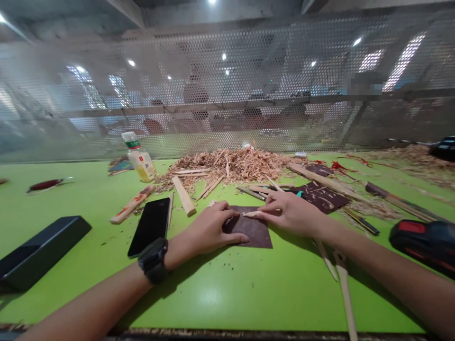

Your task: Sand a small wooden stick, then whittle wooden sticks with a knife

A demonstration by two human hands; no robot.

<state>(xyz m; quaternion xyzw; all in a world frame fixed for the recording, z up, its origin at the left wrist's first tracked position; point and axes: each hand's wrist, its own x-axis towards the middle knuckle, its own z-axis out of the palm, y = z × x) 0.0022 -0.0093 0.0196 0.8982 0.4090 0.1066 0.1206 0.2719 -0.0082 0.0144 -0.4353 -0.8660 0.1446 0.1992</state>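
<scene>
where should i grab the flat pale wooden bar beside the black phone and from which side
Probably the near half of the flat pale wooden bar, pinched across its two long edges from above, coming from the near side. It lies flat, long and narrow, its near end close to the left hand, while its far end sits by the heap of tan wood shavings.

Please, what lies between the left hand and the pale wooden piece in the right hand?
In the head view, part of the dark sheet shows between the left hand and the wooden piece.

Sandpaper point(259, 236) lies on the table point(227, 298) — shavings point(245, 165) behind it, phone point(151, 225) to its left.
</scene>
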